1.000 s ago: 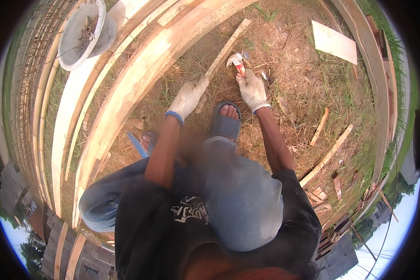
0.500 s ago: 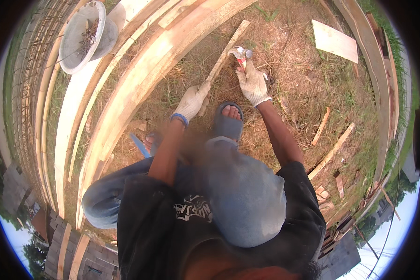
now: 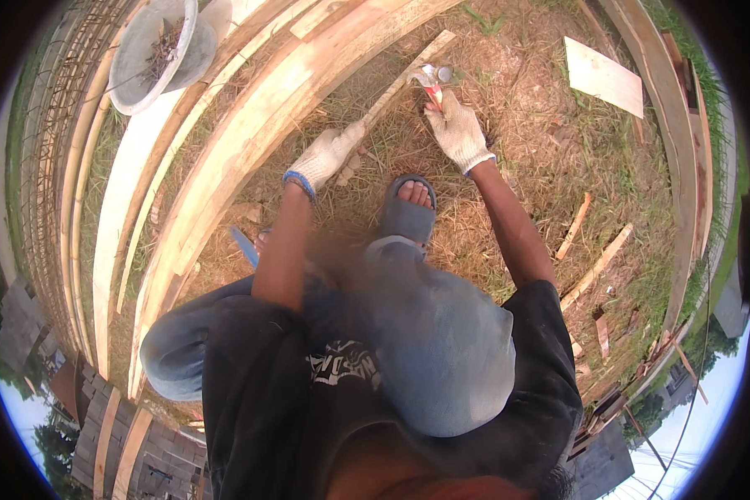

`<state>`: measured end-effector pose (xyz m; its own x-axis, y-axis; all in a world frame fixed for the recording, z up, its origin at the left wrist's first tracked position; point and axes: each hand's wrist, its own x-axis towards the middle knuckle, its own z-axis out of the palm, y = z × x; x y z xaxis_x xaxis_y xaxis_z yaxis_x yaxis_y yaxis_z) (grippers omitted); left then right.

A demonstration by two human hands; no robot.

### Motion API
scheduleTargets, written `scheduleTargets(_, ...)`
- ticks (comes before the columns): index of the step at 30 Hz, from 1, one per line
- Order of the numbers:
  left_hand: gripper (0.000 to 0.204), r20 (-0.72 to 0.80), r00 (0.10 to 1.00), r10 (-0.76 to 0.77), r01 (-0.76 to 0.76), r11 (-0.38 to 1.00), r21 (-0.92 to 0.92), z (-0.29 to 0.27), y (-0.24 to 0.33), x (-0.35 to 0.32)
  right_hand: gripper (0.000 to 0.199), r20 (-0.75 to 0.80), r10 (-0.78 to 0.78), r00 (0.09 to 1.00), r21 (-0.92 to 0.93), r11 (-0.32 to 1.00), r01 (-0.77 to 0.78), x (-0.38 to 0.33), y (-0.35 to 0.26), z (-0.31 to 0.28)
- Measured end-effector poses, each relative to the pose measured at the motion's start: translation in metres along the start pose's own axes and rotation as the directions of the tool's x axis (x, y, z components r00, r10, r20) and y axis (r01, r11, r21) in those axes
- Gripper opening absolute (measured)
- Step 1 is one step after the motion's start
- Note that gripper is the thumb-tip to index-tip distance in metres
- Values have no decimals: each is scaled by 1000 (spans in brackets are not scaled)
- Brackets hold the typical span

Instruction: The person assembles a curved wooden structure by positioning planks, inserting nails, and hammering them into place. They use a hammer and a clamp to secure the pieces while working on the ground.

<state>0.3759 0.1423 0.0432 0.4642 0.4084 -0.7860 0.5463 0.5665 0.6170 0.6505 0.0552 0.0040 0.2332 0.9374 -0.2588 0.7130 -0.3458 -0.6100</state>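
Observation:
My left hand (image 3: pixel 327 158), in a pale knit work glove with a blue cuff edge, is closed round the near end of a narrow wooden strip (image 3: pixel 410 77). The strip slants up and away to the right above the ground. In my gloved right hand (image 3: pixel 458 133) is a claw hammer (image 3: pixel 431 82), gripped by its red handle close to the head. The metal head is up against or just beside the strip's side; whether they touch I cannot tell. Most of the handle is hidden by my fingers. My sandalled foot (image 3: pixel 412 208) rests on the ground between my hands.
Long boards (image 3: pixel 250 137) lie along the left, with a grey basin (image 3: pixel 154 54) holding twigs on them and rebar (image 3: pixel 46 142) beyond. At right are a flat wood panel (image 3: pixel 604 75), loose wood strips (image 3: pixel 596 267) and a long curved-looking board (image 3: pixel 675 142). Dry grass covers the ground.
My left hand has shifted slightly left, and the strip leans a little more to the right. The hammer has moved slightly up, nearer the strip, still in my right hand.

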Motion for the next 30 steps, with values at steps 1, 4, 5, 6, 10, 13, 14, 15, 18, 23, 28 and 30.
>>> scheduleTargets(1, 76, 10, 1000, 7, -7, 1000, -3, -4, 3, -1, 28, -14, -42, 999, 50, 998, 42, 3, 3, 0)
scheduleTargets(4, 77, -36, 999, 2, 2, 994, 111, -22, 7, 6, 27, 58, -150, 987, 71, 987, 146, 7, 23, -2)
scheduleTargets(5, 78, -24, 999, -40, 41, 998, 54, -33, 10, 1, 28, 161, -162, 974, -7, 986, 165, 6, 41, -8)
scheduleTargets(6, 80, -5, 997, -81, 81, 997, -4, -43, 19, -7, 28, 261, -154, 953, -84, 980, 181, 2, 54, -8)
scheduleTargets(10, 78, -99, 992, -73, 97, 957, 274, -92, 34, -23, 29, 198, 81, 977, -154, 987, -51, -40, 41, 5)
scheduleTargets(13, 74, -96, 993, -72, 96, 955, 280, -68, 36, -24, 29, -24, 141, 990, 196, 971, -134, -48, 12, 21)
scheduleTargets(14, 73, -127, 990, -56, 86, 966, 244, -61, 27, -24, 30, -93, 104, 990, 263, 962, -77, -46, 0, 20)
scheduleTargets(15, 72, -151, 987, -48, 78, 976, 206, -54, 19, -26, 30, -159, 80, 984, 322, 946, -25, -46, -12, 14)
scheduleTargets(18, 67, -81, 994, -71, 83, 983, 161, -54, 7, -24, 19, -288, 36, 957, 362, 929, 74, -29, -51, -17)
scheduleTargets(23, 67, -85, 995, -54, 67, 985, 156, -57, 8, -24, 18, -530, 75, 844, 586, 752, 301, -18, -108, -45)
scheduleTargets(28, 70, -59, 998, -37, 47, 983, 176, -52, 17, -19, 27, 70, -65, 995, 7, 998, 65, -14, -28, 40)
scheduleTargets(30, 71, -131, 989, -72, 97, 976, 193, -56, 23, -25, 31, 204, 35, 978, -6, 999, -34, -24, -15, 67)
